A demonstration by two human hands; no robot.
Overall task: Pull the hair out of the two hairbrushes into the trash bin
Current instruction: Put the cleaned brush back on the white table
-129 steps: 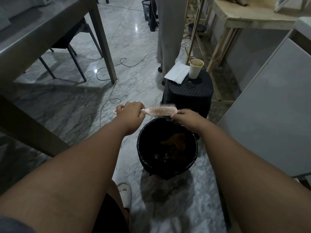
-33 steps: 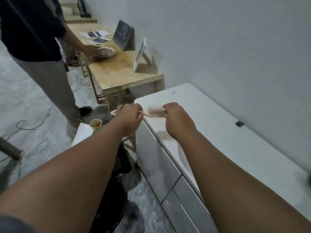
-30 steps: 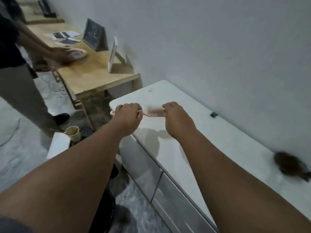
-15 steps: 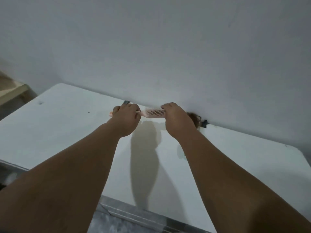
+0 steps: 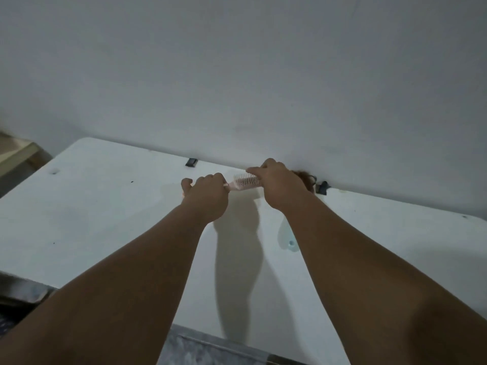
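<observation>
A pink hairbrush (image 5: 243,181) is held level over the white table (image 5: 105,206), bristles facing up. My left hand (image 5: 208,192) is shut on its handle. My right hand (image 5: 276,184) grips the far end of the brush head. Just behind my right hand, against the wall, lies a brown clump of hair (image 5: 303,176), partly hidden. A pale blue handle (image 5: 287,239), perhaps of the second brush, pokes out from under my right forearm on the table. The trash bin is out of view.
Two small dark clips (image 5: 191,162) (image 5: 322,187) sit at the table's back edge by the wall. A wooden table corner (image 5: 15,151) shows at far left. The marble floor (image 5: 205,349) shows below the table's front edge.
My view swung from the trash bin on the floor up to the white table by the wall. Both hands kept hold of the pink brush, now lower over the table and tilted slightly.
</observation>
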